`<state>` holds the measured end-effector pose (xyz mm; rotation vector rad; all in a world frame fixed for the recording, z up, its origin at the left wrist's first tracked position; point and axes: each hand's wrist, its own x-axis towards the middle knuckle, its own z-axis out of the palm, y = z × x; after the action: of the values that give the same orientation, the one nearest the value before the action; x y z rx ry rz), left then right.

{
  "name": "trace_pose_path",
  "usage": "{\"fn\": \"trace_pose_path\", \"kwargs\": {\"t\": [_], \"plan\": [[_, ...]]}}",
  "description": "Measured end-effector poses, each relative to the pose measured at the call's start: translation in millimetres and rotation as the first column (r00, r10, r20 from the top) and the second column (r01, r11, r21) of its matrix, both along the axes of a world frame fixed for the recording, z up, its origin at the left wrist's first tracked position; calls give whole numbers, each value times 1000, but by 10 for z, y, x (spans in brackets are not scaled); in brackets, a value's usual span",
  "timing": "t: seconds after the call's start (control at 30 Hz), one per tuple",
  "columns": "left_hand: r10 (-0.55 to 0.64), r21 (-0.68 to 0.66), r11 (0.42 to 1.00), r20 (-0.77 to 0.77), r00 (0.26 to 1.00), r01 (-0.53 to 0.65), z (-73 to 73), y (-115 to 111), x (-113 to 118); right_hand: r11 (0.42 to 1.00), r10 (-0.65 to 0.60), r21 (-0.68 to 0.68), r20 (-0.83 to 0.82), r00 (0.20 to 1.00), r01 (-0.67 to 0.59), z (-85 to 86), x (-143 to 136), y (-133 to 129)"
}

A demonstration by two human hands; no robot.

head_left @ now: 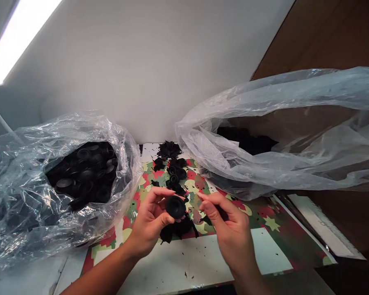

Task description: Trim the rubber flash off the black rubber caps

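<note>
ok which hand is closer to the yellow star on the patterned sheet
Right. The right hand is to the left of the star; the left hand, holding a round black part, is farther left.

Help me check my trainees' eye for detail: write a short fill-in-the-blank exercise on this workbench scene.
The left hand holds a round part whose colour is ____.
The lamp shines in the picture's upper ____ corner.
The large bag on the left is made of see-through ____.
Beside the right hand, the patterned sheet shows a pale green, pointed ____.

Missing words: black; left; plastic; star.
</note>
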<state>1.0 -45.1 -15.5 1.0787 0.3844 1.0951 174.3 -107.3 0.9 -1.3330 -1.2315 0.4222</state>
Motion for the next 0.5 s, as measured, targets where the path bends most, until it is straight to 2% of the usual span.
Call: {"fn": "trace_pose_path", "kwargs": {"t": [0.17,0.3,0.4,0.5], "plan": [[-39,-72,997,33,999,41,3,5,7,998,-25,-57,259,966,41,-238,234,20],[-41,-64,997,29,999,43,-1,2,-1,981,23,-185,389,921,54,-398,377,15],[-37,-49,998,15,999,38,-4,-2,-13,979,79,-202,407,910,5,-391,433,-9],[-21,-50,999,-20,1000,20,0,-2,-17,993,61,-118,392,918,-16,-268,419,-43]]}}
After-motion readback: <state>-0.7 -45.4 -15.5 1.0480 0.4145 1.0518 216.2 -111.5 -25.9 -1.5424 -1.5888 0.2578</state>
